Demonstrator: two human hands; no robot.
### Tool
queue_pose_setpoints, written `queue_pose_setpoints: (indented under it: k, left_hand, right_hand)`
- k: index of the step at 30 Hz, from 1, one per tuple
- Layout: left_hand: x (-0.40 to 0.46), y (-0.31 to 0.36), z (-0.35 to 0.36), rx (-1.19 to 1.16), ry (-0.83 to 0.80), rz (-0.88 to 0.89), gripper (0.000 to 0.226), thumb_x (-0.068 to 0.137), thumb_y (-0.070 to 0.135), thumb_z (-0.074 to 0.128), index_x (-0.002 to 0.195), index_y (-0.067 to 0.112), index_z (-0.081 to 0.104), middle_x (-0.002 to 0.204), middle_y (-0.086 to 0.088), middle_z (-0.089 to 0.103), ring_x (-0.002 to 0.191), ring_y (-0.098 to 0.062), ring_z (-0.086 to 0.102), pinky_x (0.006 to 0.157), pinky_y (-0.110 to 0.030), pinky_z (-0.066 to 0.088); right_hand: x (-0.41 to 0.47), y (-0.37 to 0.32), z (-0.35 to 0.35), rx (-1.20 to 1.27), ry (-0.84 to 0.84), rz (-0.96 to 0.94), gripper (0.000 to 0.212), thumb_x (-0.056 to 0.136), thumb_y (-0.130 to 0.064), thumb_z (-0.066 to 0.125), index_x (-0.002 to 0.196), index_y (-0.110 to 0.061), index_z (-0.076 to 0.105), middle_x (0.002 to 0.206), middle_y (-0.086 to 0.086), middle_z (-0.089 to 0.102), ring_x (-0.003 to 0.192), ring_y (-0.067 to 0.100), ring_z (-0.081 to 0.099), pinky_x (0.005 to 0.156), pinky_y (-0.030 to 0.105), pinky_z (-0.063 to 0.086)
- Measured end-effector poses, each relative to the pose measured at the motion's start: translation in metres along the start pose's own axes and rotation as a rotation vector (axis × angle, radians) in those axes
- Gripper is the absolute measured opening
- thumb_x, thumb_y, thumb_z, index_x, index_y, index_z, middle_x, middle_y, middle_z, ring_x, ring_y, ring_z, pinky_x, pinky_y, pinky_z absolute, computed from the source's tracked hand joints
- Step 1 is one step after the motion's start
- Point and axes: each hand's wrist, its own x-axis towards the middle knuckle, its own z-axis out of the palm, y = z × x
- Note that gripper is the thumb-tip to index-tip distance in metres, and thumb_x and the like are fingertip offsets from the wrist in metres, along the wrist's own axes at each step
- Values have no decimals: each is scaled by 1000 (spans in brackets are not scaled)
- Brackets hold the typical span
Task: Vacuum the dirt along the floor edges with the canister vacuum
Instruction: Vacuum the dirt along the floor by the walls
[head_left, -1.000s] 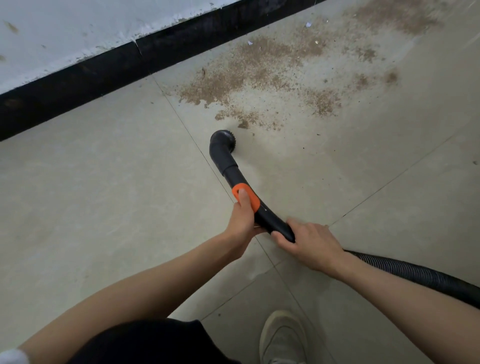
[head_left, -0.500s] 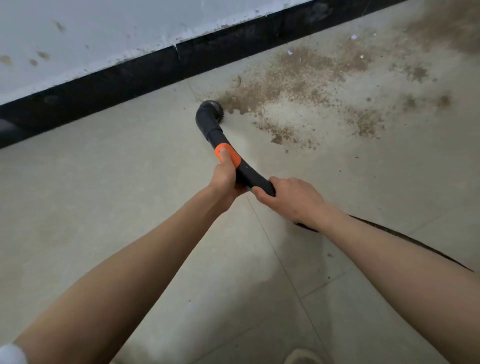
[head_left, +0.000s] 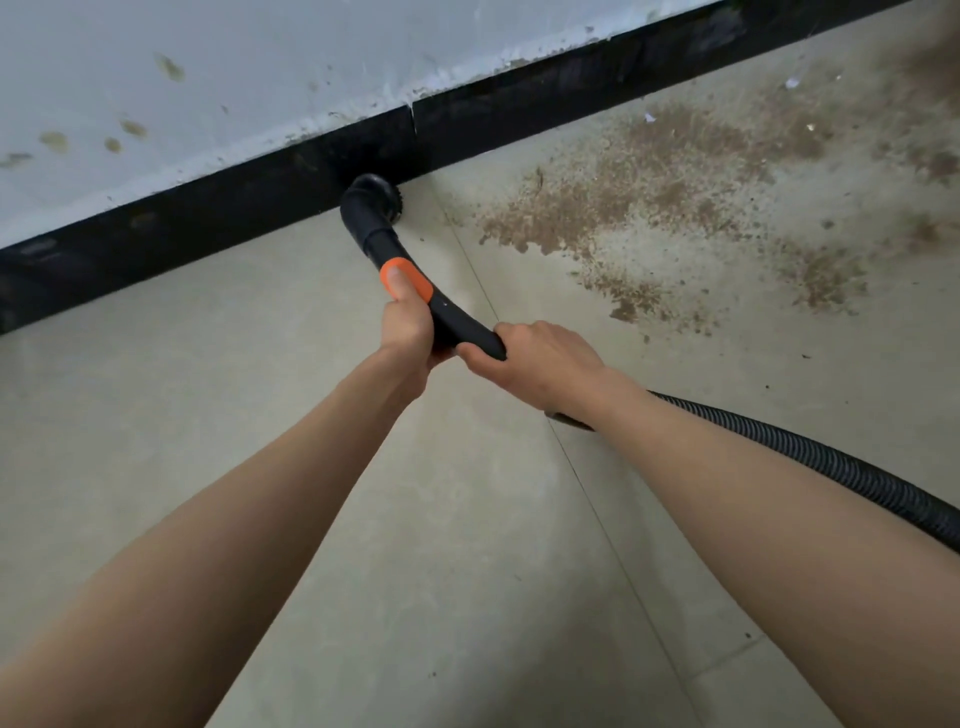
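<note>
White wall (head_left: 218, 67) with brown stains, black baseboard (head_left: 208, 218), grey tiled floor (head_left: 156, 415)

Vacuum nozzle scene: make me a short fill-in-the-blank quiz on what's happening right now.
1. The brush nozzle sits at the black ____ at the foot of the wall.
2. The left hand has its thumb on the ____ band of the handle.
3. The brown dirt lies to the ____ of the nozzle.
4. The ribbed hose trails off past the ____ hand.

Missing words: baseboard; orange; right; right
</note>
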Motion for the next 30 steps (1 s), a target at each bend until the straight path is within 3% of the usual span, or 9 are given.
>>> queue_pose_setpoints:
  k: [10,14,17,20,24,30]
  left_hand:
    - [-2,13,63,54,-176,-50,54,99,55,20,112,7,42,92,-9,56,78,-22,58,60,-35,52]
    - [-7,17,70,62,-216,-75,53,99,55,23,107,7,45,91,-8,57,78,-21,58,61,-34,52]
    - [-10,14,63,95,-124,-14,54,99,55,22,108,8,46,91,-8,58,78,-20,59,57,-31,52]
    - [-16,5,42,94,5,88,56,98,56,20,110,9,47,94,-7,59,81,-19,60,54,-29,50]
    - [-23,-9,3,12,129,43,59,97,59,20,118,10,46,101,-7,58,89,-21,59,68,-34,51]
    - [-35,-24,-10,-28,52,-23,55,97,56,21,110,8,45,92,-7,58,80,-20,58,53,-29,47]
  right_hand:
    - [-6,44,-27,-15,51,164,49,91,-66,33,71,-22,41,66,0,52,58,17,49,49,31,30]
    - [-9,44,-31,7,51,214,51,91,-66,30,73,-20,42,66,1,52,55,20,52,56,32,39]
    - [-17,37,-32,51,59,176,54,92,-66,31,77,-17,49,65,3,59,53,20,56,58,33,49]
    - [-26,21,-26,119,80,96,52,90,-66,33,74,-20,48,63,1,61,51,18,58,53,30,48]
    - [-34,-7,-9,149,-8,23,52,89,-68,35,72,-21,46,63,0,58,50,16,55,50,29,42]
    - [-42,-8,-4,47,-68,12,50,90,-68,32,69,-23,42,62,-3,52,49,13,49,47,29,31]
